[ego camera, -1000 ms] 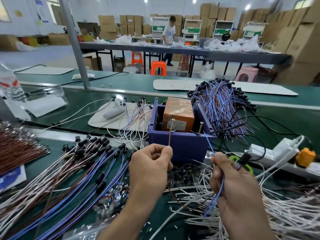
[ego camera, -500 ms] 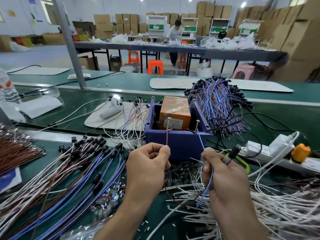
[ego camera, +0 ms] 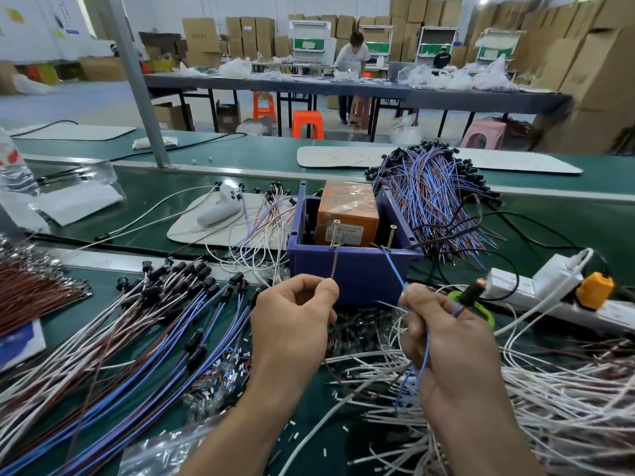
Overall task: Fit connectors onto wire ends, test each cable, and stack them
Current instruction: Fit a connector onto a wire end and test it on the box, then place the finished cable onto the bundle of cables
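I pinch the brown wire [ego camera: 334,266] in my left hand [ego camera: 292,324]; it reaches up to the left screw [ego camera: 334,233] on the blue box [ego camera: 354,276]. My right hand [ego camera: 446,341] pinches the blue wire [ego camera: 393,269], which reaches the right screw [ego camera: 391,237]. The black connector [ego camera: 470,292] glows orange beside it. Bundled cables [ego camera: 137,324] and white wires [ego camera: 567,389] flank me on the counter [ego camera: 567,221].

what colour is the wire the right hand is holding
The wire is blue, clearest in the head view, pinched by the right hand.
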A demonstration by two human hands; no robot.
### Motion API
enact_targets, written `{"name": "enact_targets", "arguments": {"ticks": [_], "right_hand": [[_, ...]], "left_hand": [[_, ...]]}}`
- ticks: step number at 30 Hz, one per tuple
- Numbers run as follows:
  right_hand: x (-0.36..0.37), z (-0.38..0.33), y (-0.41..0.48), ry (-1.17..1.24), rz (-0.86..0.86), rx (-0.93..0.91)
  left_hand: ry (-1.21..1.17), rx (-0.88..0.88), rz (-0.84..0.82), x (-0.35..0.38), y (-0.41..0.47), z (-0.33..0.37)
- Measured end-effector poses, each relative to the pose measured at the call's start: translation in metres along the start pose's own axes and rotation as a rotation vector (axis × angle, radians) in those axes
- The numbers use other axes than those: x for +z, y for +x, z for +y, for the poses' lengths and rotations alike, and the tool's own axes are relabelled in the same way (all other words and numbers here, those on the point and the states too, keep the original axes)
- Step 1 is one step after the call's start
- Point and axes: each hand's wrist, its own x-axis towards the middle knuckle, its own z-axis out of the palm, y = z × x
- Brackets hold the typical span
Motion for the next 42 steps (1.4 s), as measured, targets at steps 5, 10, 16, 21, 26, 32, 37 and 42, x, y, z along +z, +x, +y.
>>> {"name": "enact_targets", "arguments": {"ticks": [5,10,16,21,26,32,37,42], "right_hand": [[0.001,0.002,-0.009,-0.078,-0.147,0.114],[0.006,0.006,-0.014,-0.170,-0.186,0.124],[0.006,0.005,-0.020,-0.265,-0.246,0.173],[0.001,-0.016,-0.023,-0.165,-0.263,0.190],[-0.018,-0.042,-0.039,-0.285,-0.299,0.221],[-0.079,-0.080,-0.068,-0.585,-0.243,0.170],[-0.136,-0.112,-0.081,-0.753,-0.003,0.062],[-0.187,-0.138,-0.095,-1.557,0.353,-0.171]], "left_hand": [[-0.123,-0.089,-0.096,0.003,-0.005,0.003],[-0.321,-0.247,-0.272,0.005,-0.013,0.007],[-0.311,-0.321,-0.258,0.000,-0.013,0.003],[-0.301,-0.378,-0.071,-0.010,-0.004,0.004],[0.068,-0.235,-0.058,-0.027,-0.005,0.020],[0.273,-0.109,-0.570,-0.022,-0.035,0.042],[0.268,-0.112,-0.809,0.014,-0.073,0.051],[0.572,0.068,-0.897,0.058,-0.110,0.047]]}}
